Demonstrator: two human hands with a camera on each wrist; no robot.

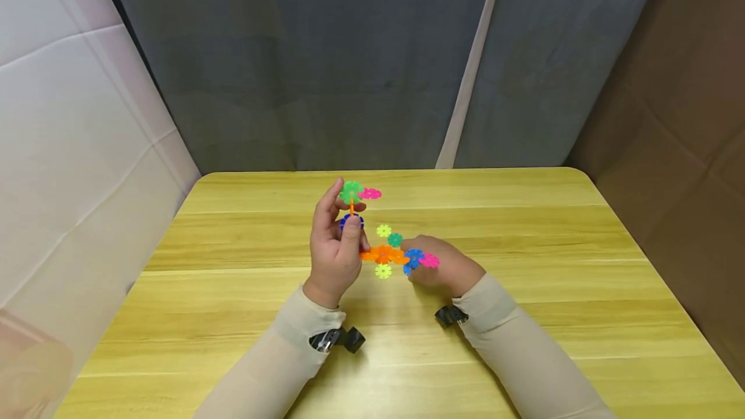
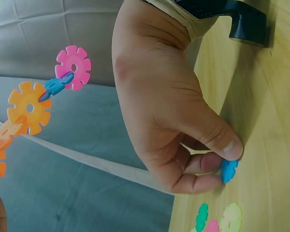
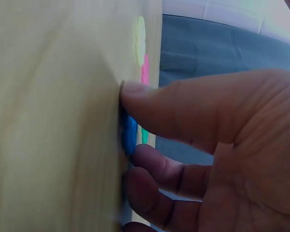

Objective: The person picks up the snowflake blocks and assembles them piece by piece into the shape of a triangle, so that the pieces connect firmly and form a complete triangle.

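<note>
Both hands grip: left hand (image 1: 336, 252) the snowflake chain (image 1: 381, 254), right hand (image 1: 445, 268) pinching a half-hidden blue disc (image 2: 228, 170).

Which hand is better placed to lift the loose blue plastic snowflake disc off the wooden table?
Right. The right hand pinches the blue plastic snowflake disc on the wooden table; the left hand is occupied gripping the multicoloured snowflake-disc chain.

The head camera is looking forward and down from above at the wooden table (image 1: 524, 290), taking in both forearms and the curtain behind; the left wrist camera is sitting close, rolled sideways, facing across at the right hand (image 2: 174, 111); the right wrist camera is pressing nearest, sharing that hand's blue disc (image 3: 129, 135) with the left wrist view.
</note>
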